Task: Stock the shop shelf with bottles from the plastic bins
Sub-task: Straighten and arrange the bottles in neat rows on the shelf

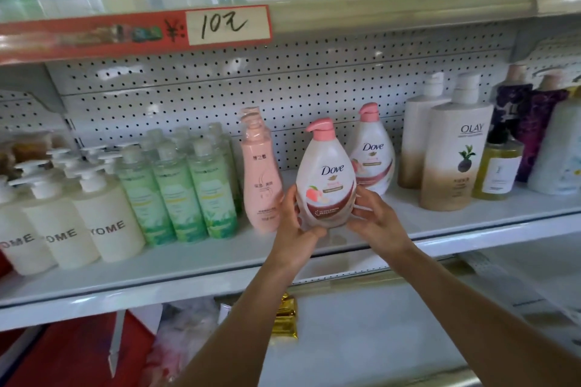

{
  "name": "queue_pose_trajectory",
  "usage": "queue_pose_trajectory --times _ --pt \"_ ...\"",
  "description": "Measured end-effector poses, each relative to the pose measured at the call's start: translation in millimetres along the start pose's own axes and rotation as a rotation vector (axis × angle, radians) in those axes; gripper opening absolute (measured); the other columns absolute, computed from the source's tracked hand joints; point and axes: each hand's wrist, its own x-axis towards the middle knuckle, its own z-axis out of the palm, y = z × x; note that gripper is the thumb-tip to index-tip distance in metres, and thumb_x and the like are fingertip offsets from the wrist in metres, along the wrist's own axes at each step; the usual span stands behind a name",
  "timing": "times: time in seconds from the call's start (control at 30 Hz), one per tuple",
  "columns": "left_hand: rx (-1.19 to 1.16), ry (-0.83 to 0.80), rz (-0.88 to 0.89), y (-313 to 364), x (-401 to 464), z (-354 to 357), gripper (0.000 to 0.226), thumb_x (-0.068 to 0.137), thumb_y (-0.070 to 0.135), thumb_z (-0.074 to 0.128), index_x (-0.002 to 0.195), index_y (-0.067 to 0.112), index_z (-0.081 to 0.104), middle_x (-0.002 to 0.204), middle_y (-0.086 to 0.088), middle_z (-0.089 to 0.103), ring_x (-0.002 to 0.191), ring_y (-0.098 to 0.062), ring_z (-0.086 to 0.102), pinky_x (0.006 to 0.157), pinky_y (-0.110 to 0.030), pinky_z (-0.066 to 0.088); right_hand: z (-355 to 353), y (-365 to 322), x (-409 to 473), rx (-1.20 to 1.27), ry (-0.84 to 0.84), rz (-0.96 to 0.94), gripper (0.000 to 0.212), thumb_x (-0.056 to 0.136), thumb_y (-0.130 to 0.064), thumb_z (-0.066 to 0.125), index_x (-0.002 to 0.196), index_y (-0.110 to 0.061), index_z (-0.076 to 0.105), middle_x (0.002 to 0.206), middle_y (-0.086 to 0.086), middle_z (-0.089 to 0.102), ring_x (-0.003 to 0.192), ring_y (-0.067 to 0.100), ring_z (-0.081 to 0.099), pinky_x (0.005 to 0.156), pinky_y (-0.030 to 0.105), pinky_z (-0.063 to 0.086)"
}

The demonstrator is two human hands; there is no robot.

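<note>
Left hand and right hand clasped Dove bottle upright, seemingly resting on shelf.

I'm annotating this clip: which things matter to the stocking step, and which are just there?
In the job: front Dove bottle, left hand, right hand, shelf.
Just there: second Dove bottle, pink bottle, Olay bottle, price sign.

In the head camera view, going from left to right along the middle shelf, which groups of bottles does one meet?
White YOME pump bottles → green clear bottles → tall pink bottle → Dove bottle held in both hands → second Dove bottle behind → Olay bottle → yellow bottle → dark purple bottles.
</note>
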Motion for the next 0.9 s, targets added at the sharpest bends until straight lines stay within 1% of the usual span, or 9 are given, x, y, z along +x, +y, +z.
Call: queue_pose_trajectory --times 0.1,0.2,0.33,0.43,0.53,0.6,0.7,0.8,0.9 --pt "-0.005 0.030 0.041 -2 2 0 0.081 0.074 -0.015 0.067 0.127 0.036 0.033 0.122 0.015 0.049 0.110 0.011 0.050 0.079 -0.002 0.043 -1 -6 -1 0.065 -0.022 0.018 0.059 0.071 0.002 0.076 0.117 -0.029 0.056 0.120 0.003 0.062 0.106 0.010 0.061 0.070 0.013 0.052" --pt "0.008 0.060 0.069 -1 0 1 0.080 0.073 -0.014 0.068 0.120 0.042 0.036 0.122 0.012 0.050 0.113 0.008 0.051 0.084 -0.005 0.044 -2 -10 -2 0.099 -0.033 0.037 0.058 0.066 -0.006 0.072 0.117 -0.027 0.056 0.116 0.001 0.064 0.103 0.009 0.061 0.066 0.010 0.051" --pt "0.025 0.094 0.072 -2 -3 4 0.078 0.076 -0.006 0.070 0.126 0.043 0.036 0.130 0.011 0.050 0.120 0.006 0.048 0.091 -0.007 0.043 -7 -10 -2 0.089 -0.060 0.062 0.055 0.082 0.010 0.061 0.120 -0.030 0.054 0.111 -0.005 0.064 0.103 0.007 0.061 0.065 0.010 0.050" --pt "0.082 0.142 0.056 -6 -14 13 0.077 0.081 0.003 0.071 0.139 0.035 0.033 0.132 0.029 0.042 0.124 0.010 0.044 0.102 -0.020 0.042 -12 -8 1 0.064 -0.092 0.080 0.060 0.083 0.014 0.056 0.124 -0.030 0.051 0.107 -0.006 0.066 0.097 0.001 0.062 0.066 0.008 0.049" --pt "0.143 0.172 0.037 -5 -22 24 0.077 0.077 0.021 0.070 0.136 0.049 0.029 0.129 0.040 0.036 0.124 0.013 0.041 0.104 -0.024 0.040 -15 -6 5 0.047 -0.137 0.083 0.067 0.081 0.018 0.052 0.128 -0.029 0.047 0.104 -0.007 0.065 0.087 -0.006 0.064 0.068 0.009 0.049" --pt "0.155 0.184 0.025 2 -20 30 0.072 0.079 0.014 0.067 0.128 0.053 0.032 0.126 0.038 0.041 0.120 0.015 0.044 0.103 -0.020 0.040 -15 -8 11 0.002 -0.199 0.089 0.072 0.080 0.013 0.053 0.137 -0.030 0.043 0.107 -0.011 0.063 0.096 -0.003 0.061 0.079 0.015 0.049" --pt "0.182 0.194 0.034 11 -4 37 0.063 0.076 0.000 0.067 0.124 0.036 0.046 0.118 0.017 0.060 0.111 0.007 0.056 0.091 -0.012 0.044 -19 -8 29 -0.072 -0.265 0.115 0.082 0.075 0.006 0.053 0.146 -0.031 0.035 0.127 -0.004 0.059 0.121 0.017 0.052 0.095 0.032 0.047" --pt "0.199 0.234 0.075 17 14 42 0.058 0.069 0.015 0.074 0.123 0.012 0.054 0.106 0.004 0.065 0.099 -0.004 0.062 0.087 -0.023 0.050 -22 -5 51 -0.145 -0.295 0.158 0.082 0.075 0.012 0.049 0.145 -0.028 0.034 0.132 0.001 0.053 0.123 0.022 0.047 0.079 0.028 0.052" --pt "0.240 0.242 0.010 13 31 44 0.055 0.067 0.005 0.070 0.119 0.013 0.053 0.098 0.006 0.062 0.088 -0.001 0.060 0.081 -0.027 0.053 -20 -1 68 -0.198 -0.307 0.204 0.083 0.081 0.010 0.049 0.151 -0.028 0.024 0.139 0.003 0.047 0.123 0.026 0.048 0.083 0.033 0.051"
